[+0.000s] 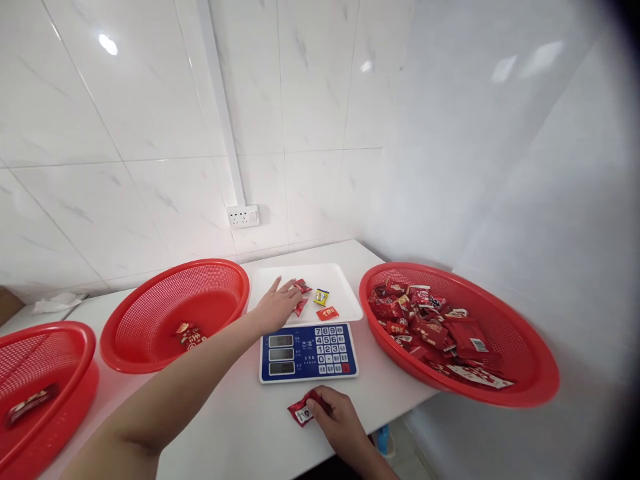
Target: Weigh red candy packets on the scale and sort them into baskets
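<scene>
My left hand point(276, 305) reaches over the white pan of the digital scale point(309, 353), its fingers spread beside a red wrapped snack point(302, 285). Another red wrapper point(300, 307) shows partly under the fingers; I cannot tell whether they touch it. A yellow packet point(321, 297) and a flat red packet point(327, 313) lie farther right on the pan. In front of the scale, my right hand point(343, 420) is closed on a red snack packet point(301, 411) with a white label, thumb on top.
A red plastic basket point(530, 373) at the right holds many red packets. Left of the scale, one red basket point(125, 333) has a few packets in it, and a nearer basket point(80, 380) has a red packet. A wall socket point(243, 216) sits behind the white table point(225, 427).
</scene>
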Tool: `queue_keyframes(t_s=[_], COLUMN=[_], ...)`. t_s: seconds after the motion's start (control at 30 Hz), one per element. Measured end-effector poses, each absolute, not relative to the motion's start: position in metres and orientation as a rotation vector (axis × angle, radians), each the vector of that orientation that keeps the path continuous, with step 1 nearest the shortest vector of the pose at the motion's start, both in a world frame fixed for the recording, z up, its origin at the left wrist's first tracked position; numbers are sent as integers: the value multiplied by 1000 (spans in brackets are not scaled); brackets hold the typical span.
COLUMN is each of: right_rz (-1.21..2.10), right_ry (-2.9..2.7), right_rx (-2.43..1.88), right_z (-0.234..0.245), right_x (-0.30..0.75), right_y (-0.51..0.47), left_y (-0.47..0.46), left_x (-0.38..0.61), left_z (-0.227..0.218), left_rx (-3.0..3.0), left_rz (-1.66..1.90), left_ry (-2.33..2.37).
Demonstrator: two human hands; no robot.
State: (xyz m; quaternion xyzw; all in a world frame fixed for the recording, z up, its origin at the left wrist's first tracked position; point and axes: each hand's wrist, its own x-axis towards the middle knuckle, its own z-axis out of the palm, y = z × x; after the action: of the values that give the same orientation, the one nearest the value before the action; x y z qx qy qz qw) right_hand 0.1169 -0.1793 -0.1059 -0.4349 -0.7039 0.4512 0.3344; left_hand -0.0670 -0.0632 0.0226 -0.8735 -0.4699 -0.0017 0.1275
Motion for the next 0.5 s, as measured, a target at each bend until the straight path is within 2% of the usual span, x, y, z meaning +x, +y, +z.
queue_keyframes(t_s=[0.27,0.37,0.5], right_rz=[1221,1240,1228], right_ry=[-1870,-1868,-1855], right_rx=[-1102,-1094,-1124], right_z=[-103,-102,-102], right_x=[118,118,117], right_y=[-177,-178,-179], left_y=[-102,-98,-73], left_x=[-151,-150,-104], left_z=[69,67,43], left_rx=[-2004,-2103,-2383], left_rz=[-90,-105,-137], left_ry=[-1968,-2063,-1931])
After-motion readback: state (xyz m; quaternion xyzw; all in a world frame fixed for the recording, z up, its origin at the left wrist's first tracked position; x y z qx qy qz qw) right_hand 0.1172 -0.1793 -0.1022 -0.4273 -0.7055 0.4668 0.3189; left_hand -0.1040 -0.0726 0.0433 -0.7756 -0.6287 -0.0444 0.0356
